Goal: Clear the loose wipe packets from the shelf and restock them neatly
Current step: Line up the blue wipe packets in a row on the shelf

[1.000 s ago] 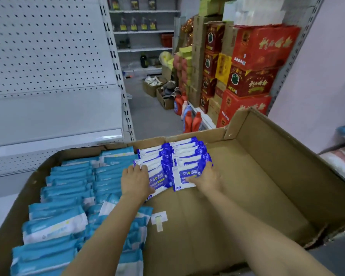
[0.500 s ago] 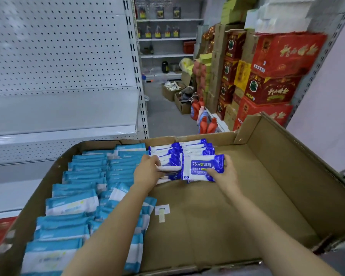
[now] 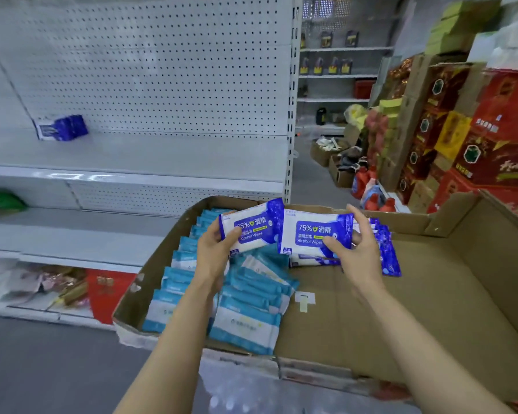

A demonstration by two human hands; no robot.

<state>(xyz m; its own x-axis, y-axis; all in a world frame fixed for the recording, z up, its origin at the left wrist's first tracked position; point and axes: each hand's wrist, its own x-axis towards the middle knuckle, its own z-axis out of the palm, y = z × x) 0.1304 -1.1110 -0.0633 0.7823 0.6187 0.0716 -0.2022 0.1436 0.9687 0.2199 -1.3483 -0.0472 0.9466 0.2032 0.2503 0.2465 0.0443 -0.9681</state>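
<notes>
Head view: two hands over the cardboard box (image 3: 461,294). The left hand (image 3: 214,253) grips one dark-blue wipe packet (image 3: 251,227); the right hand (image 3: 358,252) pinches a stack of dark-blue packets (image 3: 314,233), count unclear. Light-blue packets (image 3: 245,321) fill the box at 9 o'clock, partly hidden by the forearm; bare cardboard at 3 o'clock. One blurred blue bundle (image 3: 61,128) sits on the shelf (image 3: 162,156) at 10 o'clock.

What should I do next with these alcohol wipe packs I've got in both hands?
Probably carry both across to the shelf and set them beside the blue packs already standing there. Your left hand and right hand each grip a pack, lifted above the cardboard box.
</notes>
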